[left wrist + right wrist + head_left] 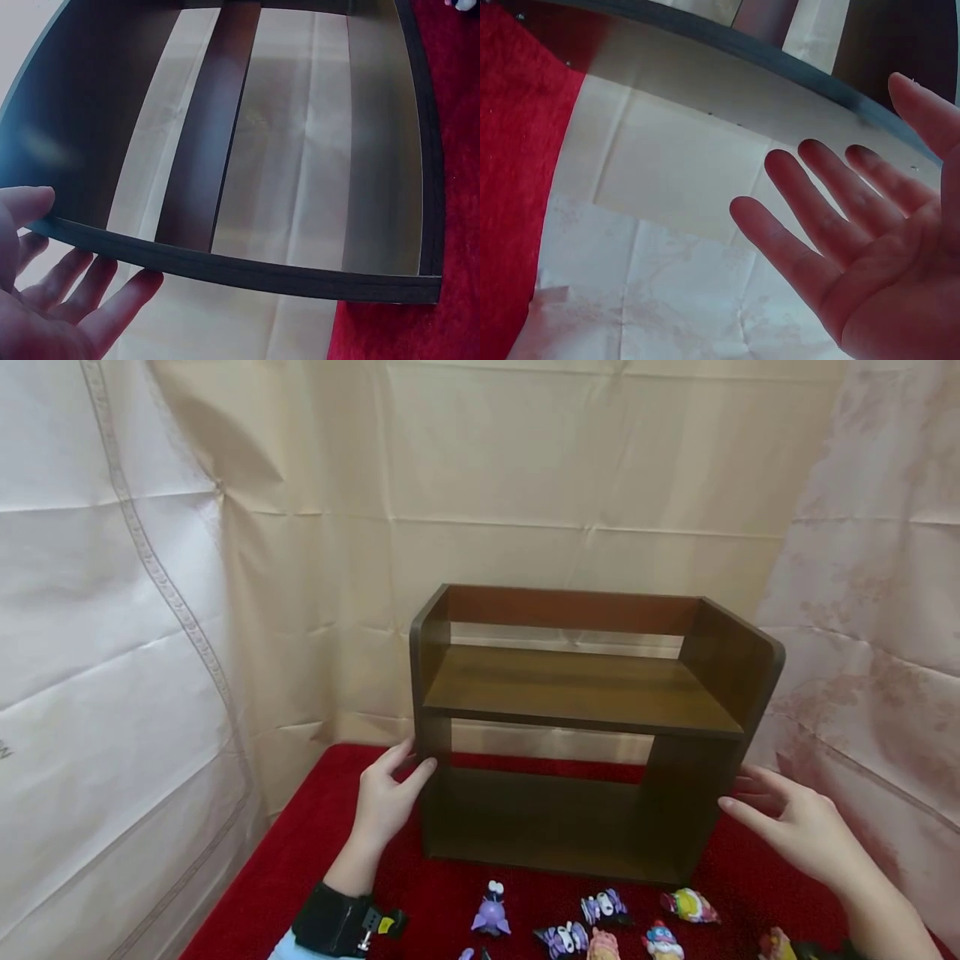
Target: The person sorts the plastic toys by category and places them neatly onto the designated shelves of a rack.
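A dark brown wooden two-tier shelf (pixel 585 685) stands upright on red cloth. My left hand (pixel 388 795) is at the outer face of its left side panel, thumb near the front edge. In the left wrist view, the fingers (pixel 96 315) lie along the panel's outside, fairly straight; whether they press on it I cannot tell. On the opposite side, my right hand (pixel 806 827) is spread beside the right panel. The right wrist view shows its fingers (pixel 817 225) extended, holding nothing, with a gap to the panel edge (pixel 780 56).
Several small figurines lie before the shelf, among them a purple one (pixel 491 910), a purple-and-white one (pixel 604 906) and a yellow-and-red one (pixel 690 906). Red cloth (pixel 300 860) covers the table. Creased cream sheeting (pixel 525 468) hangs behind, with white sheeting (pixel 97 693) at left.
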Demonstrator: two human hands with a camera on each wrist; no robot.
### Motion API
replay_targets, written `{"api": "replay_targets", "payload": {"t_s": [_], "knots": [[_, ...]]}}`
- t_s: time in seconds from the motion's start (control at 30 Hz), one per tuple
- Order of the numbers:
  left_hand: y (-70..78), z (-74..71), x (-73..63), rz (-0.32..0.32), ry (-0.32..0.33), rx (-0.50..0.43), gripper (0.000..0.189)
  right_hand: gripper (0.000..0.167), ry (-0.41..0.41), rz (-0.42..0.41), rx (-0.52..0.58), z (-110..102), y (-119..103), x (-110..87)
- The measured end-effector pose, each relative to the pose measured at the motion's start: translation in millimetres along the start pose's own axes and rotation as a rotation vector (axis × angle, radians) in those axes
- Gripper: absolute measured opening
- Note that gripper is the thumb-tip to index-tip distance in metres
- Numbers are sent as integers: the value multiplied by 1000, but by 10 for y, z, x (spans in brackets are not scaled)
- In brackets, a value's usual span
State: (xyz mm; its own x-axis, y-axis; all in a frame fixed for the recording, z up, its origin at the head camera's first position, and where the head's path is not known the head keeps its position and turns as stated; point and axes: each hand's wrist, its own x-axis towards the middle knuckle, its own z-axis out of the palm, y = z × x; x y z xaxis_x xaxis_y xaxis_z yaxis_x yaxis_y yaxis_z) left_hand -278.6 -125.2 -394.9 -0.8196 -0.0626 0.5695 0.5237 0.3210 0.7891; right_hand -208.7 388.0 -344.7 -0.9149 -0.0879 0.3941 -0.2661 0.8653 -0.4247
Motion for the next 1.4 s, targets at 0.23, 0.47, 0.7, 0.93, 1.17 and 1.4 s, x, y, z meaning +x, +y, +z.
{"api": "replay_targets", "payload": {"t_s": [0.23, 0.47, 0.7, 0.93, 1.17, 1.4], "knots": [[9, 14, 17, 0, -6, 34, 49, 61, -54, -1, -15, -127, 96, -13], [14, 48, 34, -10, -5, 47, 48, 61, -93, 28, -35, -191, 179, -57], [7, 53, 51, 12, 4, 34, 47, 59, -90, 15, -46, -231, 261, -102], [5, 52, 74, 24, 2, 48, 47, 64, -155, 66, -69, -280, 324, -115], [6, 60, 76, 70, 8, 68, 46, 63, -172, 59, -91, -304, 395, -148], [-12, 84, 85, 81, 4, 70, 43, 68, -227, 100, -118, -308, 522, -186]]}}
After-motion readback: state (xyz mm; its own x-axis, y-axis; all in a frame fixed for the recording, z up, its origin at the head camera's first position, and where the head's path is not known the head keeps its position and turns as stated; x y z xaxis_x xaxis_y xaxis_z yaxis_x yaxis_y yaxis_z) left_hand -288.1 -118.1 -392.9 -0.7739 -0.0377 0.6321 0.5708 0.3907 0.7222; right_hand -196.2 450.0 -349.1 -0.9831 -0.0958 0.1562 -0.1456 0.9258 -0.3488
